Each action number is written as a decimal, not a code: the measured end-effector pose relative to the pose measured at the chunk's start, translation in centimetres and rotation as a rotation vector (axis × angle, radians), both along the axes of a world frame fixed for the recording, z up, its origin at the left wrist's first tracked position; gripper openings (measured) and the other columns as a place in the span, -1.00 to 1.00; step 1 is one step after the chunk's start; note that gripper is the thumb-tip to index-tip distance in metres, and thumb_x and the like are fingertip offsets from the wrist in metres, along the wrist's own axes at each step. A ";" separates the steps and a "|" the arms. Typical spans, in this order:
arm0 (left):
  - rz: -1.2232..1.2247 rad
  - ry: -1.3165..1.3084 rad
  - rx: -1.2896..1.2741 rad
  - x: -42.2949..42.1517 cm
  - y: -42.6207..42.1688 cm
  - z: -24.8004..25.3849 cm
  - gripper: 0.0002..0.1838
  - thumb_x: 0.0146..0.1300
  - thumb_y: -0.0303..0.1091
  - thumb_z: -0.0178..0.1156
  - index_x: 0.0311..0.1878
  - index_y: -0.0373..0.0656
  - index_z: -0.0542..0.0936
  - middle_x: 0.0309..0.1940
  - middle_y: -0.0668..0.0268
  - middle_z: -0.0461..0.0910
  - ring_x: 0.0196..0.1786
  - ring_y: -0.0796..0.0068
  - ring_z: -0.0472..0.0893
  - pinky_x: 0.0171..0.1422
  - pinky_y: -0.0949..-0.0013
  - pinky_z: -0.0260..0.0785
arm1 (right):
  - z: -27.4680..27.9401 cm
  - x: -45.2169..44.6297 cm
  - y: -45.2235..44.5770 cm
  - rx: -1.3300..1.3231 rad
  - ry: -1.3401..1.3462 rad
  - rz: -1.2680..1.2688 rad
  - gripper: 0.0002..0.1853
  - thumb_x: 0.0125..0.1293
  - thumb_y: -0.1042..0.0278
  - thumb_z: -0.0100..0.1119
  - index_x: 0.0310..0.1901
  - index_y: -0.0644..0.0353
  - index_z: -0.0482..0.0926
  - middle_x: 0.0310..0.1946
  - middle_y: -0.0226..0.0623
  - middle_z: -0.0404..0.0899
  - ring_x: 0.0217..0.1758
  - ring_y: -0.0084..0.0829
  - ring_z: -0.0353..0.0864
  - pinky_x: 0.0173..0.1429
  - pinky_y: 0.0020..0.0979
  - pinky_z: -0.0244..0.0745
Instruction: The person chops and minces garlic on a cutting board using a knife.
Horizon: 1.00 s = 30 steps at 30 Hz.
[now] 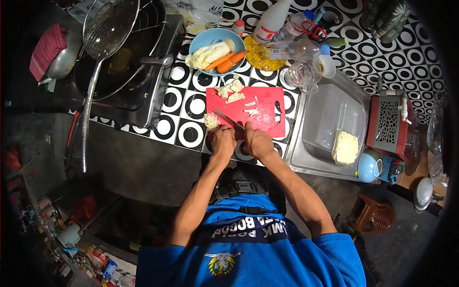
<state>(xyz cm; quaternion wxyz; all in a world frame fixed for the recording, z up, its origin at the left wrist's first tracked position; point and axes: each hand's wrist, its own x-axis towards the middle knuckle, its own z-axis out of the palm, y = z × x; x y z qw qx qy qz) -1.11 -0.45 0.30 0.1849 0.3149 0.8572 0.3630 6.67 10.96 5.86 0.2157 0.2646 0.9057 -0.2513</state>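
A red cutting board (267,124) lies on the black-and-white patterned counter. My right hand (256,142) is wrapped round the handle end of a knife (228,118), whose blade points up and left over the board. At the board's lower left edge is my left hand (223,141), its fingers curled together beside the blade; what they hold, if anything, is hidden. Just above it sits a small pile of finely chopped pale vegetable (211,121). Larger pale pieces (231,90) rest at the board's top, and thin pale slivers (251,106) lie near its middle.
Behind the board, a blue bowl (195,46) holds cabbage and carrots. Bottles and a glass jug (303,74) stand at the back. A sink (311,143) with a clear container of chopped food (345,147) is at right. On the left are a stove (155,95) and strainer (85,119).
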 end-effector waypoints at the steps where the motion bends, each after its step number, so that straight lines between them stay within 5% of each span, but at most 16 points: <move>1: -0.002 0.010 -0.006 0.1 0.0 0.0 -0.93 -0.03 -0.60 0.09 -0.48 -0.37 0.56 -0.48 -0.07 0.52 -0.35 -0.06 0.56 -0.29 0.11 0.36 | 0.0 0.1 0.0 0.010 0.022 0.006 -0.48 0.05 0.39 0.16 0.05 0.39 0.28 -0.40 0.23 0.58 -0.26 0.15 0.61 -0.16 0.00 0.52; 8: -0.056 0.055 -0.070 1.3 -0.4 0.2 -0.85 0.10 -0.57 0.08 -0.32 -0.42 0.60 -0.33 -0.05 0.55 -0.17 -0.05 0.54 -0.04 0.07 0.40 | 0.0 1.0 -1.6 -0.067 -0.067 -0.098 -0.40 0.02 0.36 0.18 0.11 0.40 0.27 -0.37 0.22 0.59 -0.26 0.14 0.62 -0.15 -0.02 0.53; 20: 0.016 0.170 -0.110 1.1 -0.9 0.9 -0.87 0.08 -0.49 0.14 -0.37 -0.22 0.67 -0.35 0.18 0.59 -0.17 0.14 0.55 -0.08 0.16 0.43 | 0.6 0.3 -2.0 -0.088 -0.089 -0.156 -0.47 0.05 0.36 0.17 0.06 0.37 0.28 -0.31 0.19 0.59 -0.19 0.10 0.62 -0.10 -0.06 0.53; 30: 0.035 0.202 -0.130 1.4 -0.7 0.2 -0.85 0.04 -0.47 0.18 -0.30 -0.22 0.65 -0.28 0.18 0.58 -0.12 0.10 0.56 -0.07 0.09 0.43 | -0.5 0.4 -1.1 -0.049 0.030 -0.103 -0.50 0.03 0.40 0.17 0.00 0.35 0.26 -0.40 0.24 0.57 -0.25 0.18 0.60 -0.15 0.01 0.50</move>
